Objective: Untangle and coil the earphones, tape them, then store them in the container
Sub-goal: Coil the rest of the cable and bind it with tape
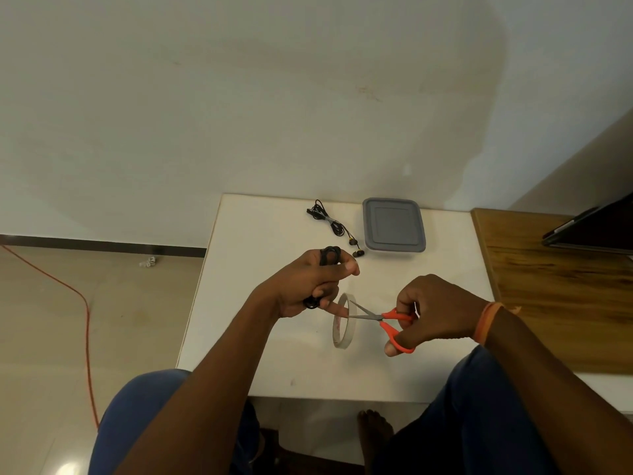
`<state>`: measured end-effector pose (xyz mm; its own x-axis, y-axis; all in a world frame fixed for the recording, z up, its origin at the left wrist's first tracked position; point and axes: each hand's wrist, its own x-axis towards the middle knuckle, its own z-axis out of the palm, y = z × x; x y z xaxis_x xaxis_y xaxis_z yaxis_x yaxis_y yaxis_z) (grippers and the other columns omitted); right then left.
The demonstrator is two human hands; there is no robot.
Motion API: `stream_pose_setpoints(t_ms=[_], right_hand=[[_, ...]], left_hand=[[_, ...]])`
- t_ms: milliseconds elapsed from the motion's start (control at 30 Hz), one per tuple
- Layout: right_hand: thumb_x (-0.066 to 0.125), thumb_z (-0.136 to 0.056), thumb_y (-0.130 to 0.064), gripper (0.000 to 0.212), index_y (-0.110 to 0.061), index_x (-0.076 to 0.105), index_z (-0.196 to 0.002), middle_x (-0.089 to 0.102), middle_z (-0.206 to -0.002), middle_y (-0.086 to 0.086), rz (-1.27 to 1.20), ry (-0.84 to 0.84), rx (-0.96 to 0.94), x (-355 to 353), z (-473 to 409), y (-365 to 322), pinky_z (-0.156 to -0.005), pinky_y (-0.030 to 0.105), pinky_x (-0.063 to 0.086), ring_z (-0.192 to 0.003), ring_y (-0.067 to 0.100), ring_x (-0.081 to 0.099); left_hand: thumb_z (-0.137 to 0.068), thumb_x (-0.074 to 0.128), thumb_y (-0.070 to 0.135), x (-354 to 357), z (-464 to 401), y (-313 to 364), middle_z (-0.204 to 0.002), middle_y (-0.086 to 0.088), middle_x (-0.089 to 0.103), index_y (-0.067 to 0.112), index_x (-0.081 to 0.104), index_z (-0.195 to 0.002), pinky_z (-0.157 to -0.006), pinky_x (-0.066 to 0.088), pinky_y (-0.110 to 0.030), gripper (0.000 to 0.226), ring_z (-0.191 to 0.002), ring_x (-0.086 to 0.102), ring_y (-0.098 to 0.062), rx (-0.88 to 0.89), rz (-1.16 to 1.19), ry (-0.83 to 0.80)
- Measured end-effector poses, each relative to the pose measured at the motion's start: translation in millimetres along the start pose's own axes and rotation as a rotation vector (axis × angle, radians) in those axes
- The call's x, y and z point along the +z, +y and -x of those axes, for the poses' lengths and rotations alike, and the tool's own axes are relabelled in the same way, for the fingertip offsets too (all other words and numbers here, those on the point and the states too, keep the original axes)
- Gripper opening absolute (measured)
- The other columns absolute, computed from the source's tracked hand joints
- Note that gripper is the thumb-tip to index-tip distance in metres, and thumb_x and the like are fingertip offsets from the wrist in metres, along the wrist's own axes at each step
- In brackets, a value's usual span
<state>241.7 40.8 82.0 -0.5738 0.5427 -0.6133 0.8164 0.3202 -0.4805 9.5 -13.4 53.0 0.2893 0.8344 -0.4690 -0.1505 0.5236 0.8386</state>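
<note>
A pale wall point(239, 97) stands behind the white bench point(260, 303). The floor point(41, 320) is beige tile. A wooden surface point(555, 303) adjoins the bench.

Both forearms reach forward from the lower edge of the view, bare. The left hand point(310, 284) is raised with its fingers curled closed, thumb extended to the right. The right hand point(433, 311) sits lower, fingers and thumb curled in a grip, an orange band around its wrist.
</note>
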Motion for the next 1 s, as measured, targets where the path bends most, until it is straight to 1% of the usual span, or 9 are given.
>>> stream_pose_setpoints(t_ms=[233, 300, 400, 467, 533, 700, 800, 900, 1000], right_hand=[[0.079, -0.062, -0.059, 0.046, -0.015, 0.07, -0.069, 0.068, -0.075, 0.006, 0.029, -0.003, -0.021, 4, -4, -3, -0.065, 0.022, 0.047, -0.078, 0.025, 0.063], [0.08, -0.064, -0.055, 0.04, -0.016, 0.071, -0.07, 0.068, -0.073, 0.005, 0.0, -0.001, -0.033, 2, -3, -4, -0.062, 0.02, 0.045, -0.072, 0.019, 0.06], [0.08, -0.064, -0.053, 0.04, -0.015, 0.073, -0.07, 0.068, -0.069, 0.004, -0.025, 0.007, -0.05, 0, -2, -4, -0.061, 0.021, 0.044, -0.064, 0.012, 0.056], [0.08, -0.065, -0.052, 0.039, -0.014, 0.074, -0.07, 0.068, -0.068, 0.004, -0.035, 0.007, -0.058, 0, -3, -2, -0.058, 0.017, 0.043, -0.062, 0.011, 0.056], [0.08, -0.066, -0.051, 0.038, -0.014, 0.076, -0.072, 0.067, -0.065, 0.001, -0.03, 0.002, -0.066, 0, -4, 0, -0.053, 0.01, 0.04, -0.059, 0.008, 0.055], [0.08, -0.068, -0.047, 0.032, -0.015, 0.078, -0.077, 0.067, -0.065, -0.004, -0.009, -0.001, -0.07, 0, -6, 3, -0.053, 0.012, 0.038, -0.059, 0.005, 0.054], [0.08, -0.068, -0.046, 0.027, -0.02, 0.077, -0.073, 0.064, -0.061, -0.011, -0.007, 0.006, -0.061, 0, -6, 7, -0.055, 0.013, 0.039, -0.06, 0.007, 0.055], [0.08, -0.068, -0.047, 0.024, -0.023, 0.074, -0.069, 0.062, -0.06, -0.013, -0.021, 0.022, -0.055, 0, -7, 10, -0.055, 0.011, 0.039, -0.059, 0.005, 0.055], [0.08, -0.066, -0.048, 0.024, -0.025, 0.073, -0.065, 0.063, -0.058, -0.012, -0.067, 0.071, -0.042, -2, -7, 12, -0.056, 0.013, 0.041, -0.057, 0.003, 0.056]], left_hand=[[-0.099, 0.056, 0.021, 1, 0, 0, -0.043, 0.0, 0.03, 0.008, 0.059, -0.099, -0.084, 0.056, -0.056, 0.013, -0.04, 0.034, -0.012, 0.0, 0.003, -0.005], [-0.099, 0.055, 0.02, 1, 1, 0, -0.042, 0.002, 0.031, 0.009, 0.06, -0.097, -0.08, 0.055, -0.049, 0.012, -0.041, 0.034, -0.012, 0.01, -0.016, 0.0], [-0.1, 0.054, 0.02, 2, 3, 1, -0.041, 0.002, 0.032, 0.011, 0.06, -0.095, -0.061, 0.051, -0.031, 0.012, -0.041, 0.035, -0.012, 0.029, -0.048, 0.009], [-0.1, 0.054, 0.019, 2, 2, 1, -0.042, 0.002, 0.032, 0.01, 0.06, -0.096, -0.061, 0.054, -0.032, 0.011, -0.041, 0.035, -0.012, 0.023, -0.048, 0.007], [-0.1, 0.055, 0.02, 3, 1, 1, -0.042, 0.002, 0.032, 0.01, 0.06, -0.097, -0.069, 0.057, -0.039, 0.012, -0.04, 0.035, -0.012, 0.017, -0.036, -0.002], [-0.1, 0.054, 0.02, 3, 2, 0, -0.041, 0.003, 0.03, 0.012, 0.06, -0.093, -0.059, 0.041, -0.03, 0.012, -0.04, 0.036, -0.013, 0.029, -0.032, 0.022], [-0.099, 0.054, 0.023, 2, 2, -1, -0.041, 0.004, 0.029, 0.014, 0.061, -0.091, -0.068, 0.047, -0.035, 0.013, -0.041, 0.036, -0.012, 0.035, 0.071, 0.026], [-0.099, 0.054, 0.024, 1, 1, -1, -0.039, 0.005, 0.029, 0.015, 0.061, -0.09, -0.084, 0.049, -0.052, 0.014, -0.04, 0.035, -0.011, 0.041, 0.236, 0.016], [-0.096, 0.055, 0.023, 0, 1, -1, -0.038, 0.005, 0.026, 0.013, 0.06, -0.09, -0.087, 0.05, -0.065, 0.013, -0.039, 0.033, -0.011, 0.036, 0.351, 0.018]])
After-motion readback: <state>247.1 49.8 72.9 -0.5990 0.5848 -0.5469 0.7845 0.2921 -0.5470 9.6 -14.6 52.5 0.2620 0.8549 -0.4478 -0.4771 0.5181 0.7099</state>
